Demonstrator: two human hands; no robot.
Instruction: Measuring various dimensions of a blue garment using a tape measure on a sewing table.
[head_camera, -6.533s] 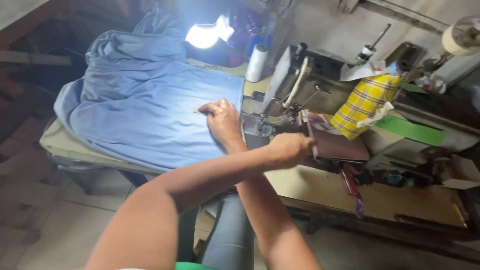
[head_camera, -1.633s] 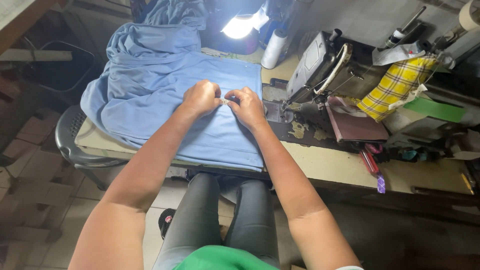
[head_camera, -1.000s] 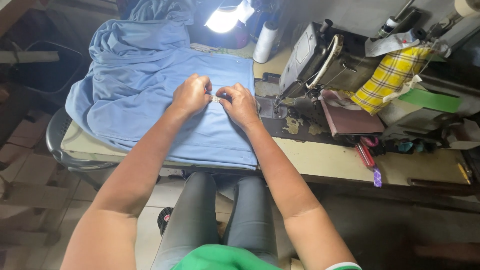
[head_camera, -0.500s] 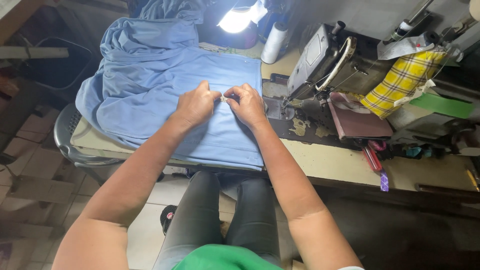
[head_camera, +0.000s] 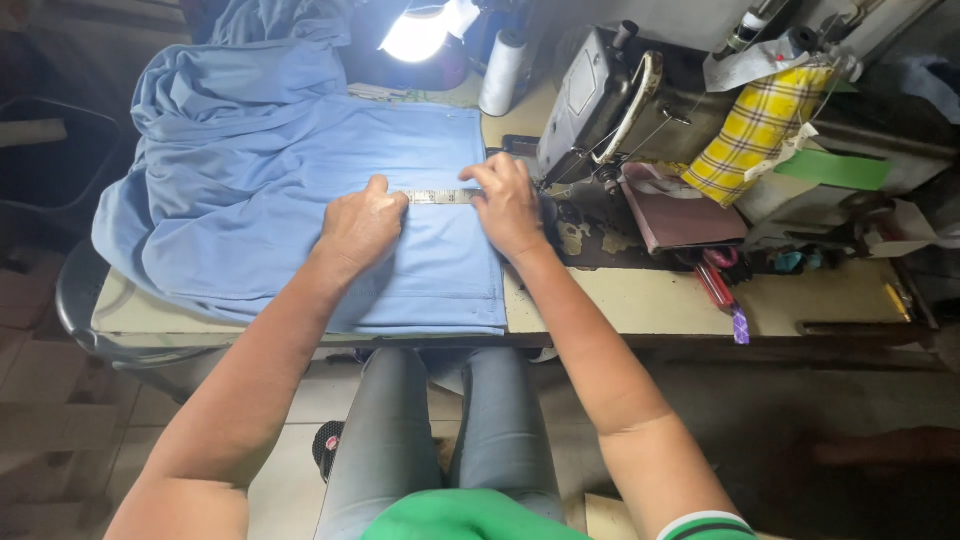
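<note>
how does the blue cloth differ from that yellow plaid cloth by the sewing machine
The blue cloth is plain, large and spread across the table under both hands; the yellow plaid cloth is checked, smaller, bunched upright beside the sewing machine, untouched. Both are fabric.

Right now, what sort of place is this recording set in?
Most likely a small tailoring or sewing workshop. An industrial sewing machine sits on the worktable, and both hands stretch a measuring tape across blue fabric beside a white thread cone.
</note>
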